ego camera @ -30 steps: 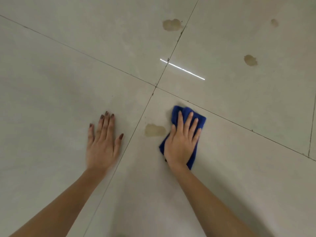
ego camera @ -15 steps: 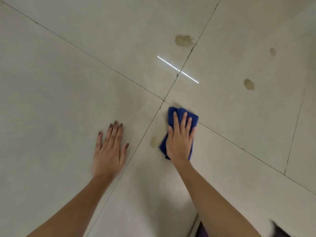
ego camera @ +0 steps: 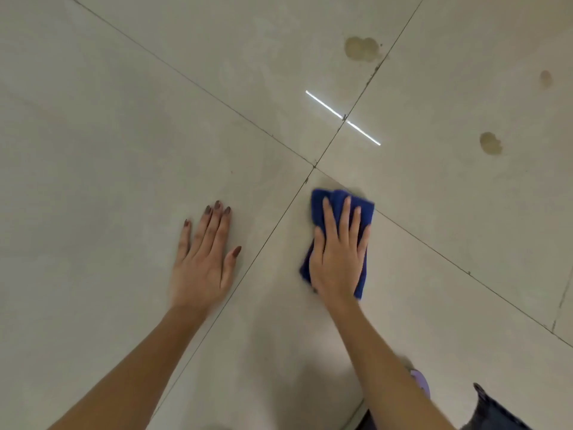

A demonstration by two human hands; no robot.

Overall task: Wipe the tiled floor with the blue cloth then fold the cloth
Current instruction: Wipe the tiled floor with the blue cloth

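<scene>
While the right hand [ego camera: 338, 259] pressed the blue cloth [ego camera: 364, 207] with fingers [ego camera: 344, 218] spread, short strokes could miss the stain [ego camera: 361, 48] at one o'clock

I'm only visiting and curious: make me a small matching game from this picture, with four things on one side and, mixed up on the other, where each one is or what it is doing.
Things
1. left hand
2. right hand
3. blue cloth
4. largest brown stain

Places or states
A. lies under a palm, near the corner where four tiles meet
B. rests flat on a bare tile, fingers straight
C. far from both hands, beside a grout line
D. presses down on something blue

Pairs: 1-B, 2-D, 3-A, 4-C
</scene>
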